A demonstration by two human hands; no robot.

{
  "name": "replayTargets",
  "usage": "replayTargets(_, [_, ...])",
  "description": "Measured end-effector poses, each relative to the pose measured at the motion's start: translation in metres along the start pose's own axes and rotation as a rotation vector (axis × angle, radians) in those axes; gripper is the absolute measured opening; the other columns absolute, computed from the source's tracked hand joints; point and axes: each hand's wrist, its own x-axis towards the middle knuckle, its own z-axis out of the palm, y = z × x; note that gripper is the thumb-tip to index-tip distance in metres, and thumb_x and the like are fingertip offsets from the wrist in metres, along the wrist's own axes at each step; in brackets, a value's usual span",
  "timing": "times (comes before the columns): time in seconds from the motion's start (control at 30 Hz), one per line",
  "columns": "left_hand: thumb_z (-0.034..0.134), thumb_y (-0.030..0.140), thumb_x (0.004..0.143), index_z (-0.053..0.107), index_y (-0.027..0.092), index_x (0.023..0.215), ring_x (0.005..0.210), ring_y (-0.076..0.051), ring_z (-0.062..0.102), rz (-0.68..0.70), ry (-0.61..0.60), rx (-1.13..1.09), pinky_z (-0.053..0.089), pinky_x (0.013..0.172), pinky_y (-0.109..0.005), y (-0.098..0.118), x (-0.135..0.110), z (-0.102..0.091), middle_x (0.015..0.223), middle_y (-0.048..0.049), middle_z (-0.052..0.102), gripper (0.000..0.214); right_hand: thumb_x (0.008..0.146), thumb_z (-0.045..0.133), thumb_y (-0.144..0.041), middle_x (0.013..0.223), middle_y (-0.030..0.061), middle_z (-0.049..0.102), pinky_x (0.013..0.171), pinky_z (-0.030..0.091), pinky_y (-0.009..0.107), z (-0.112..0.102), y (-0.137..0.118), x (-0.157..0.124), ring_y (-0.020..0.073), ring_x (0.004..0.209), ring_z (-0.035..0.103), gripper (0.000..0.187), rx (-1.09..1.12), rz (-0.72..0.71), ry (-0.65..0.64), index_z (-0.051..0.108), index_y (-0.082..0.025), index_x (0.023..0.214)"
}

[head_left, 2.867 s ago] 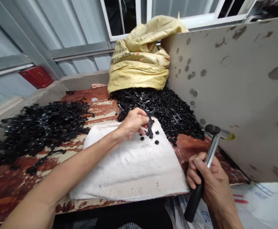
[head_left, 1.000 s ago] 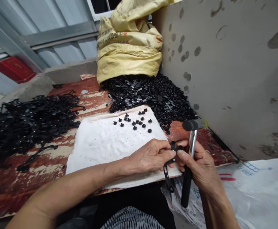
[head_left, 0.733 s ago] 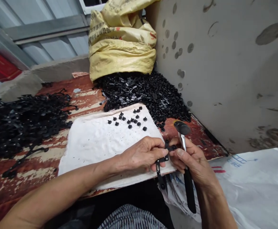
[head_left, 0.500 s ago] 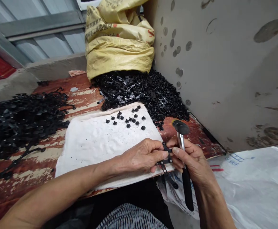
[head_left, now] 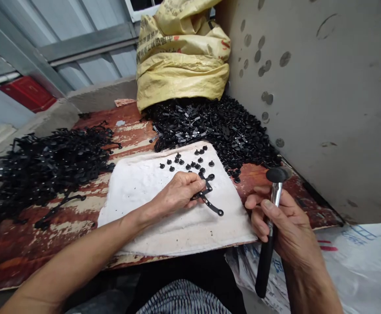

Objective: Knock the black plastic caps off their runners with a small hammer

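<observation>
Lying on the reddish table (head_left: pixel 12 250): one white cloth (head_left: pixel 190 233). Over the cloth: one black jointed linkage (head_left: pixel 206 189), pinched in the left hand (head_left: pixel 179 191), fingers hiding part of it. Right of the cloth: one hammer (head_left: pixel 276 195), its handle clasped in the right hand (head_left: pixel 285 220). On the cloth's far part: about sixteen small black studs (head_left: pixel 193 165); the left hand may cover more. Left of the cloth: one tangled black heap (head_left: pixel 54 168), uncountable. Beyond the cloth: one loose black heap (head_left: pixel 210 124), likewise uncountable, and one yellow sack (head_left: pixel 183 76), its top cut off.
</observation>
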Motion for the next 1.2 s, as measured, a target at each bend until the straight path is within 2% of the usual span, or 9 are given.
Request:
replayTargets(0.13, [0.051,0.014,0.091,0.053,0.013,0.062,0.032,-0.001,0.037,-0.045,0.05,-0.058,0.02,0.035,-0.015,-0.0033,0.0072,0.0028,0.053,-0.002,0.06,0.029,0.084,0.07,-0.038,0.077,-0.0011,0.065,0.031,0.035,0.017,-0.0016,0.0002,0.0001,0.0056,0.039,0.041,0.022,-0.003,0.021,0.002,0.065,-0.027,0.102])
replayTargets(0.4, [0.053,0.014,0.092,0.052,0.013,0.063,0.03,0.0,0.036,-0.134,0.064,-0.145,0.016,0.032,-0.013,0.0011,0.0101,0.0015,0.052,-0.0014,0.058,0.029,0.08,0.073,-0.041,0.072,-0.0023,0.065,0.03,0.034,0.018,0.0003,-0.0044,0.0017,0.0061,0.037,0.04,0.024,-0.003,0.039,-0.007,0.064,-0.027,0.097])
replayTargets(0.57, [0.051,0.013,0.092,0.05,0.013,0.063,0.029,0.0,0.036,-0.204,0.075,-0.193,0.013,0.031,-0.012,0.0049,0.011,0.0012,0.052,-0.0018,0.058,0.029,0.083,0.071,-0.039,0.073,-0.0025,0.065,0.031,0.035,0.018,-0.0026,0.001,0.0015,0.0055,0.038,0.04,0.023,0.015,0.027,-0.017,0.064,-0.027,0.101])
replayTargets(0.77, [0.049,0.012,0.092,0.051,0.013,0.064,0.028,0.0,0.035,-0.192,0.066,-0.203,0.013,0.031,-0.012,0.0052,0.0109,0.0014,0.051,-0.001,0.058,0.028,0.08,0.074,-0.039,0.072,-0.0015,0.065,0.031,0.034,0.017,-0.001,-0.0014,0.0017,0.0053,0.038,0.041,0.025,0.041,0.04,-0.012,0.065,-0.025,0.098])
replayTargets(1.03, [0.056,0.015,0.089,0.052,0.013,0.063,0.028,0.0,0.037,-0.185,0.066,-0.203,0.014,0.03,-0.011,0.003,0.0112,0.0015,0.051,-0.0011,0.059,0.027,0.078,0.076,-0.041,0.069,-0.0021,0.065,0.03,0.034,0.018,0.0006,-0.0044,0.0026,0.0064,0.037,0.041,0.026,0.038,0.059,-0.007,0.064,-0.026,0.095])
replayTargets(1.2, [0.051,0.012,0.092,0.052,0.013,0.062,0.028,0.0,0.036,-0.182,0.065,-0.198,0.014,0.03,-0.011,0.0035,0.0113,0.002,0.05,-0.0012,0.058,0.03,0.079,0.076,-0.039,0.07,-0.0026,0.066,0.031,0.034,0.017,0.0005,-0.0041,0.0031,0.0055,0.037,0.042,0.024,0.049,0.054,-0.01,0.064,-0.025,0.094])
